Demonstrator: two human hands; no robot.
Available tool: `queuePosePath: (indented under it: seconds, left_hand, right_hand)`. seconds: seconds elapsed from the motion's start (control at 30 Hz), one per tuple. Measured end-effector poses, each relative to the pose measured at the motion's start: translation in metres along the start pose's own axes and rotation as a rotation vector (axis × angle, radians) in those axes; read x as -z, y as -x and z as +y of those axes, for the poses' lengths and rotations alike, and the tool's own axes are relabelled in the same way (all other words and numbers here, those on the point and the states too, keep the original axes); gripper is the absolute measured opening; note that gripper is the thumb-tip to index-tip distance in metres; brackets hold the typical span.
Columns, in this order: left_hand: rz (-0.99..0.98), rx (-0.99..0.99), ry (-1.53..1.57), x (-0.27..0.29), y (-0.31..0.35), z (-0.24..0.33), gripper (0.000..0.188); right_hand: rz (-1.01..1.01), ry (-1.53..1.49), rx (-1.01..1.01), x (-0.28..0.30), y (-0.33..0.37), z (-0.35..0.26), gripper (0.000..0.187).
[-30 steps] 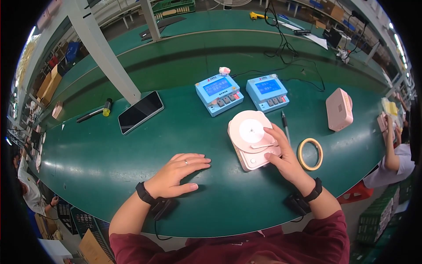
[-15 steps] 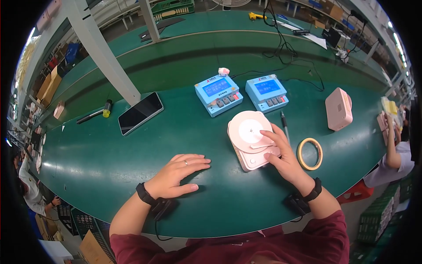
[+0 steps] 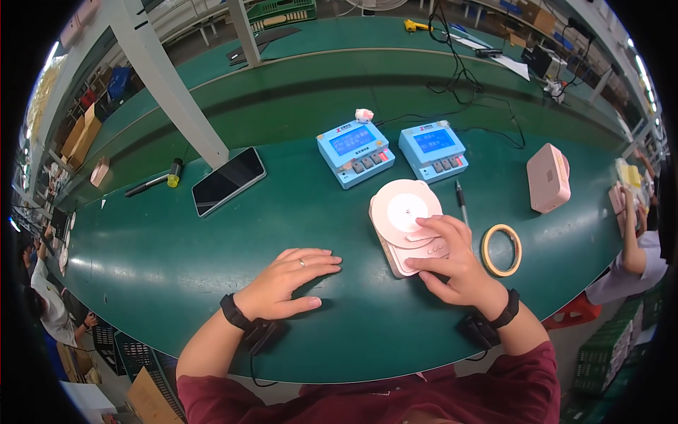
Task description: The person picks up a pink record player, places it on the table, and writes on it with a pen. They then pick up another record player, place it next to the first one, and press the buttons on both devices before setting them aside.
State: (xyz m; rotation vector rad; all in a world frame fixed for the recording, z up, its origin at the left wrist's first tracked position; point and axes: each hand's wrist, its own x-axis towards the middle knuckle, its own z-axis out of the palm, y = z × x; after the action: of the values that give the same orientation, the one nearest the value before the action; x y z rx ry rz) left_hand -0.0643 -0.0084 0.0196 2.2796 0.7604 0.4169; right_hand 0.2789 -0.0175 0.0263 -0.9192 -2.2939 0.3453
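Note:
A small pale pink device (image 3: pixel 390 213), shaped like a record player with a round disc and a white centre, lies on the green table in front of me. My right hand (image 3: pixel 465 270) reaches over its right side with fingers apart. One fingertip touches the front left corner, where a round knob is covered; another rests by the disc's edge. The thumb sticks out below the device's front edge, and some fingers are partly hidden. Flat on the bare tabletop, my left hand (image 3: pixel 281 288) has its fingers stretched out and holds nothing.
Two blue testers with screens (image 3: pixel 357 154) (image 3: pixel 432 150) stand behind the device. Nearby are a pen (image 3: pixel 461 201), a tape roll (image 3: pixel 486 251) and another pink device (image 3: pixel 548 178). A phone (image 3: pixel 229 181) and a small hammer (image 3: pixel 157 180) lie left, beside a metal post (image 3: pixel 169 88).
My right hand has shifted its fingers on the pink device: a fingertip now covers the front left knob, and the thumb has moved off the front. My left hand stays put.

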Motion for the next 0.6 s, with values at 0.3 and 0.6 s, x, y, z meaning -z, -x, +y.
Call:
queuePosePath:
  seconds: [0.3, 0.6]
  left_hand:
    - [-0.001, 0.005, -0.001, 0.0004, -0.0009, 0.0006, 0.061]
    - [0.005, 0.003, -0.012, -0.0018, 0.0005, -0.0010, 0.059]
  right_hand:
    - [-0.027, 0.070, -0.022, 0.0009, -0.0030, -0.0076, 0.029]
    - [-0.029, 0.035, -0.016, 0.0009, -0.0037, -0.0079, 0.025]
